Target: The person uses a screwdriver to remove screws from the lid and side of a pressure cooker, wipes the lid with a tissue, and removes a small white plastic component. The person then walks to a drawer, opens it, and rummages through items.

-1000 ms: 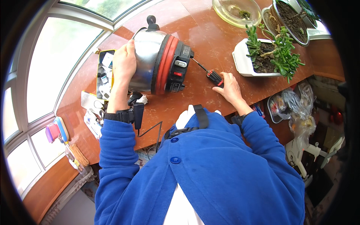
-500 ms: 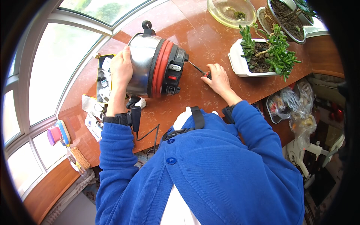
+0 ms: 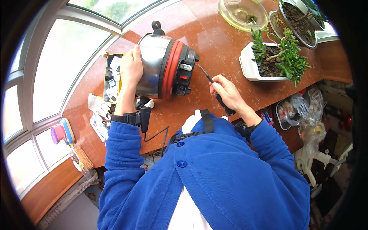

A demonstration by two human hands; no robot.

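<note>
Hands: left (image 3: 131, 71) flat on appliance (image 3: 155, 66), right (image 3: 227, 94) gripping screwdriver (image 3: 220, 101).

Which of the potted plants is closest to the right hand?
The bushy green succulent in the white rectangular planter. The large round pot and the one beyond it stand farther from the right hand, toward the view's upper right.

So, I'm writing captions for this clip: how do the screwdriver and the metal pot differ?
The screwdriver is long and thin, while the metal pot is wide and rounded. The screwdriver is gripped in the right hand; the metal pot lies on its side on the table, with the left hand against it. The screwdriver is much smaller than the metal pot. Both have black and red parts.
</note>
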